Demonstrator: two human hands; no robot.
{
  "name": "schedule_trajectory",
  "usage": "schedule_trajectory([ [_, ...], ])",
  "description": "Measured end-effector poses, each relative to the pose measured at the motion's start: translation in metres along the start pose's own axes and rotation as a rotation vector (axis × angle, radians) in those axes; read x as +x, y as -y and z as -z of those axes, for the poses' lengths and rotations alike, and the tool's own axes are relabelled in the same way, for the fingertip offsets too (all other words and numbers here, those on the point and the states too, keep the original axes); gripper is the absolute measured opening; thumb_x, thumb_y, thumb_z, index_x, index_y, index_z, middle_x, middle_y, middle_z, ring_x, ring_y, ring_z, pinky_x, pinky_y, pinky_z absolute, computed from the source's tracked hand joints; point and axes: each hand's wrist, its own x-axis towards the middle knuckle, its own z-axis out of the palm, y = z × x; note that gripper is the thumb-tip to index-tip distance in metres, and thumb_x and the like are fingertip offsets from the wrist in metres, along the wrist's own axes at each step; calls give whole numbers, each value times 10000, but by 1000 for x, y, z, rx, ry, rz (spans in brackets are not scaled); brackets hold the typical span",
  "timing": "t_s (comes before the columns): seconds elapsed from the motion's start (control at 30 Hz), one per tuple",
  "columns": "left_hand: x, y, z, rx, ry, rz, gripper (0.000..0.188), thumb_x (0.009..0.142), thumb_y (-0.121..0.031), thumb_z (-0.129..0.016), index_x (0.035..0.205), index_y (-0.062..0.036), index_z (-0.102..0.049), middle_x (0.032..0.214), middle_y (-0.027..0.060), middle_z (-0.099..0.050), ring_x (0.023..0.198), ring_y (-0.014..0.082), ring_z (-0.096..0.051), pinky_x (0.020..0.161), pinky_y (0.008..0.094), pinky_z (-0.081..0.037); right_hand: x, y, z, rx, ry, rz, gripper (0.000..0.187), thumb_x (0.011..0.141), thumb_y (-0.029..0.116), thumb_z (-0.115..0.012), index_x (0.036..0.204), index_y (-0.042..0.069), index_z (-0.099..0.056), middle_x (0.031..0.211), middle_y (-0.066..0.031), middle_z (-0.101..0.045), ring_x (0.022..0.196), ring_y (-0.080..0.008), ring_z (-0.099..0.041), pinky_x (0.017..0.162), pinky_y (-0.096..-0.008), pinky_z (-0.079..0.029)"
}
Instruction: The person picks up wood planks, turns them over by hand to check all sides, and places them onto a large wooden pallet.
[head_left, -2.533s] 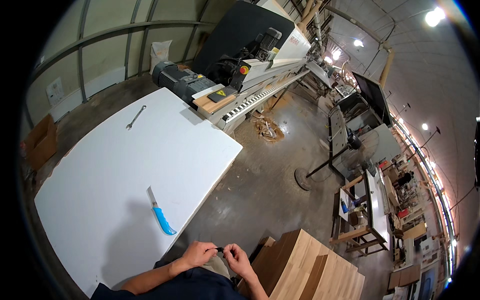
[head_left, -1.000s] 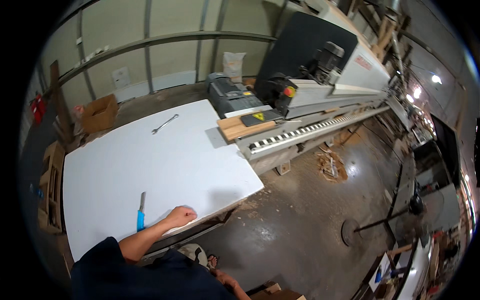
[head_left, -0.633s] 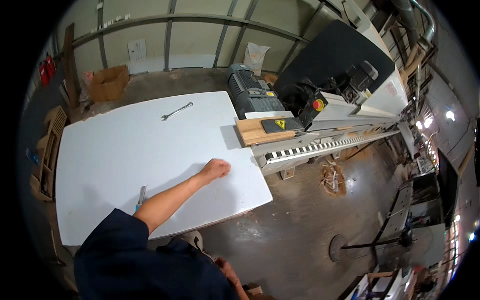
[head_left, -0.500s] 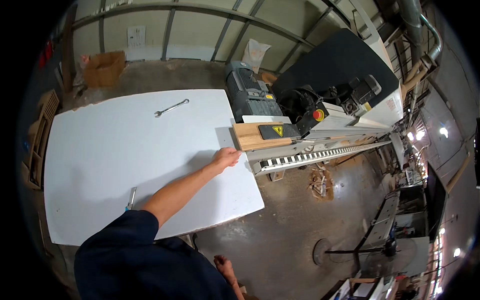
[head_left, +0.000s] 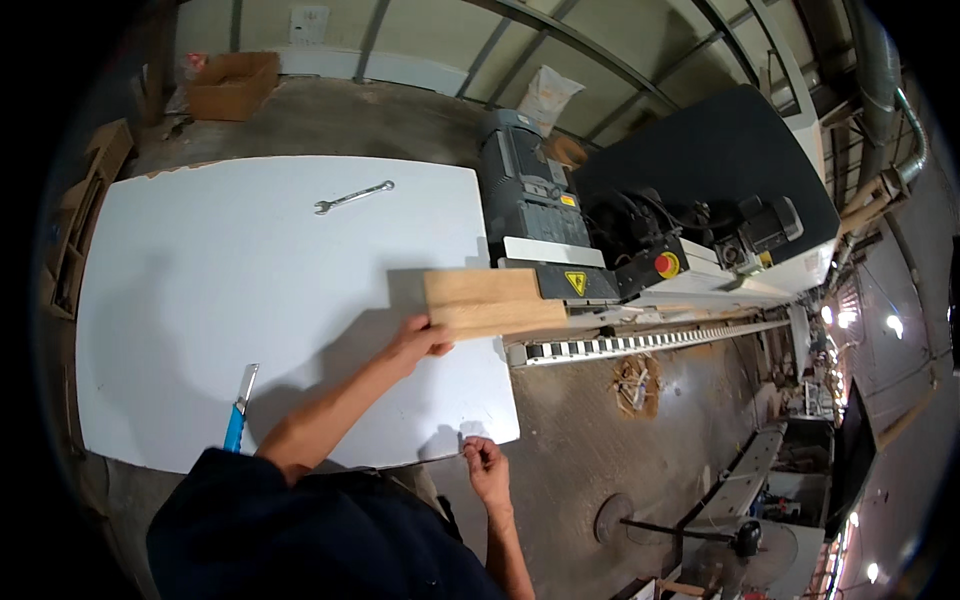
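Note:
My left hand (head_left: 415,340) is closed on the near left corner of a light brown wooden board (head_left: 490,303). The board reaches out from beneath the machine's black guard (head_left: 580,283), which carries a yellow warning sign, and overhangs the white table (head_left: 200,270). My right hand (head_left: 487,468) is at the table's near right edge, fingers curled in; anything inside them is hidden. A cutter knife (head_left: 236,425) with a blue handle lies by my left forearm, its handle end partly covered by my sleeve. Toward the far side of the table lies a steel wrench (head_left: 355,198).
A grey motor (head_left: 540,185) and a red stop button (head_left: 667,264) belong to the machine at the right. Its roller track (head_left: 640,343) runs off rightward. On the floor are a cardboard box (head_left: 233,88) and a scrap pile (head_left: 635,387). A fan (head_left: 750,540) stands lower right.
The wooden board has come left, out over the table, with my left hand drawing back along with it. My right hand has risen from low beside my body to the table's edge.

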Motion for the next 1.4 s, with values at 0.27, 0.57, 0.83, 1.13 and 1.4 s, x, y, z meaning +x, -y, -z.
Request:
schedule_trajectory([
  [0.27,-160,-12,77,42,-247,-5,235,921,-170,-598,1070,10,-632,838,85,-659,708,148,-617,664,279,-525,81,83,-47,-185,109,778,309,808,22,-623,1117,29,-597,1096,-186,-606,986,-361,-585,854,-403,-485],
  [0.57,-180,-9,33,1378,-900,27,301,832,-164,-626,1076,12,-616,1031,170,-643,900,369,-599,791,438,-491,126,51,-135,-479,355,978,591,929,328,-495,1377,-41,-384,1462,-235,-320,1365,-414,-250,1119,-536,-165],
  [0.83,-122,38,34,1626,-758,-266,678,954,-488,-403,1400,23,-385,1509,229,-253,1413,410,-167,1155,512,-88,132,35,-122,-756,358,892,624,968,361,-390,1439,-35,-289,1529,-211,-216,1435,-356,-135,1158,-493,-83],
  [1.13,-119,25,38,1731,-634,-170,743,932,-507,-443,1445,12,-301,1538,214,-179,1438,375,-84,1166,491,-47,164,-11,-16,-743,120,650,613,977,345,-382,1454,-22,-264,1507,-215,-276,1414,-402,-185,1141,-524,-112],
  [1.4,-118,26,49,1729,-577,-333,710,916,-467,-499,1417,14,-351,1516,236,-222,1421,402,-140,1162,499,-79,132,-25,-2,-663,57,823,494,924,209,-512,1371,13,-438,1426,-230,-400,1335,-423,-339,1114,-503,-240],
])
